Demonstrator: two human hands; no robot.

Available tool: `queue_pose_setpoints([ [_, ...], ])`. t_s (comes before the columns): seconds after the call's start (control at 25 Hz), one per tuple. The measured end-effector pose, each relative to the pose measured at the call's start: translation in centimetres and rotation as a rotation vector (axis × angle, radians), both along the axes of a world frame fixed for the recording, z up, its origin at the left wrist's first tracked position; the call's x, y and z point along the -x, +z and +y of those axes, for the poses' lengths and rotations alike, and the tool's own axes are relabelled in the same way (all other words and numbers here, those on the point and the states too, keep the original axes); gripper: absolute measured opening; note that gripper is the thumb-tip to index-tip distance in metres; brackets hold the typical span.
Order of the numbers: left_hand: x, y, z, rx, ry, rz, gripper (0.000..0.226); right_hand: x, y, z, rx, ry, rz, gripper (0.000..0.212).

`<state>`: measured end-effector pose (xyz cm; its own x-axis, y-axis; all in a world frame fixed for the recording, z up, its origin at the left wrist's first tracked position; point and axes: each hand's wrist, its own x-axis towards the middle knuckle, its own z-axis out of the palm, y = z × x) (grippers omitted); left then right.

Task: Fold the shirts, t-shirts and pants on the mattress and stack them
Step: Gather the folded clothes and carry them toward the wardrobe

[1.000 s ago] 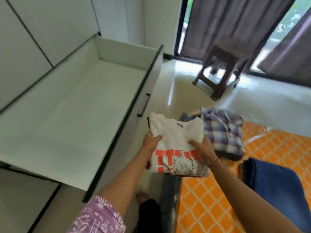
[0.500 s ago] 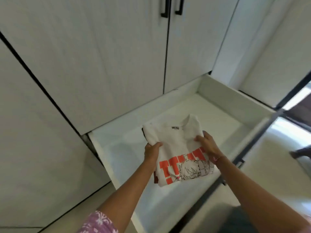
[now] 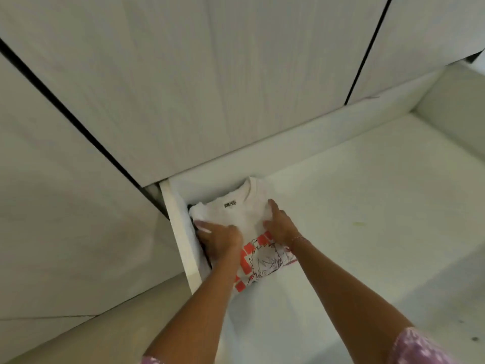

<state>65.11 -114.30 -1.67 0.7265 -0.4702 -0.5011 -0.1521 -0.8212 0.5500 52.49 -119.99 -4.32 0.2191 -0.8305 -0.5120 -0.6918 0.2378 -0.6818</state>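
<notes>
Both hands on folded white t-shirt (image 3: pixel 245 219), lying in drawer's (image 3: pixel 367 206) back-left corner, collar away from her. Left hand (image 3: pixel 220 239) curls round its left edge; right hand (image 3: pixel 279 224) presses flat, fingers loosely together.
</notes>
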Motion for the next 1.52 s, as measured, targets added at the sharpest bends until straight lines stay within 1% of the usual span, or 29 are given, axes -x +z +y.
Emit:
queue_pose_setpoints([
  [0.04, 0.5, -0.7, 0.1, -0.061, -0.180, -0.150, 0.078, -0.4, -0.9, 0.4, 0.063, 0.060, 0.127, 0.065],
  [0.08, 1.0, -1.2, 0.4, -0.112, -0.359, -0.270, 0.075, -0.6, -1.5, 0.9, 0.120, 0.112, 0.211, 0.065],
  [0.12, 1.1, -2.0, 0.7, -0.160, -0.490, -0.327, 0.073, -0.7, -1.7, 1.4, 0.178, 0.152, 0.269, 0.064],
  [0.2, 1.1, -2.3, 1.3, -0.213, -0.606, -0.420, 0.074, -0.1, -1.6, 1.8, 0.297, 0.179, 0.382, 0.065],
  [0.24, 1.2, -2.3, 1.6, -0.206, -0.665, -0.484, 0.078, 0.4, -1.2, 2.2, 0.347, 0.181, 0.438, 0.066],
  [0.28, 1.4, -1.9, 1.8, -0.178, -0.739, -0.543, 0.080, 1.0, -0.7, 2.6, 0.400, 0.192, 0.484, 0.067],
  [0.36, 2.6, -0.7, 1.9, -0.110, -0.900, -0.598, 0.083, 2.8, 1.2, 3.4, 0.510, 0.176, 0.561, 0.066],
  [0.4, 3.5, 0.1, 2.0, -0.069, -0.944, -0.639, 0.084, 3.9, 2.4, 3.7, 0.576, 0.156, 0.582, 0.067],
  [0.44, 4.6, 0.9, 2.0, 0.011, -0.962, -0.717, 0.087, 5.2, 3.6, 4.2, 0.623, 0.124, 0.605, 0.067],
  [0.48, 5.8, 1.8, 2.0, 0.057, -0.989, -0.745, 0.089, 6.7, 4.9, 4.7, 0.646, 0.076, 0.614, 0.067],
  [0.56, 9.2, 4.9, 2.4, 0.117, -1.077, -0.744, 0.091, 10.3, 8.3, 6.2, 0.680, -0.029, 0.662, 0.068],
  [0.64, 13.2, 8.3, 2.8, 0.225, -1.156, -0.743, 0.084, 13.9, 11.7, 8.1, 0.690, -0.152, 0.720, 0.068],
  [0.72, 17.2, 11.5, 3.2, 0.256, -1.207, -0.661, 0.070, 17.2, 14.4, 10.1, 0.617, -0.335, 0.723, 0.066],
  [0.8, 21.8, 14.6, 5.1, 0.330, -1.244, -0.576, 0.065, 20.9, 17.1, 14.1, 0.584, -0.525, 0.747, 0.066],
  [0.96, 32.6, 18.4, 12.4, 0.551, -1.475, -0.415, 0.069, 30.3, 20.0, 25.5, 0.501, -0.748, 0.846, 0.067],
  [1.08, 39.7, 18.4, 18.5, 0.631, -1.669, -0.327, 0.074, 36.6, 19.3, 34.3, 0.388, -0.870, 0.924, 0.065],
  [1.16, 43.9, 17.3, 22.6, 0.650, -1.782, -0.268, 0.076, 40.3, 18.2, 39.7, 0.301, -0.903, 0.940, 0.065],
  [1.2, 45.5, 16.3, 24.2, 0.622, -1.819, -0.210, 0.077, 42.0, 17.4, 42.0, 0.263, -0.921, 0.938, 0.065],
  [1.28, 48.9, 14.0, 27.4, 0.501, -1.864, -0.082, 0.082, 45.8, 15.9, 46.6, 0.209, -1.007, 0.923, 0.069],
  [1.36, 51.8, 10.9, 29.4, 0.311, -1.879, 0.057, 0.097, 49.5, 14.3, 50.7, 0.214, -1.126, 0.842, 0.076],
  [1.4, 52.9, 9.6, 30.3, 0.207, -1.847, 0.178, 0.109, 51.4, 13.4, 52.7, 0.204, -1.199, 0.761, 0.079],
  [1.44, 54.2, 7.8, 31.1, 0.153, -1.760, 0.330, 0.116, 53.6, 12.3, 54.7, 0.176, -1.263, 0.661, 0.081],
  [1.52, 56.4, 2.8, 32.6, -0.034, -1.503, 0.570, 0.108, 57.6, 9.8, 58.1, 0.111, -1.391, 0.434, 0.082],
])
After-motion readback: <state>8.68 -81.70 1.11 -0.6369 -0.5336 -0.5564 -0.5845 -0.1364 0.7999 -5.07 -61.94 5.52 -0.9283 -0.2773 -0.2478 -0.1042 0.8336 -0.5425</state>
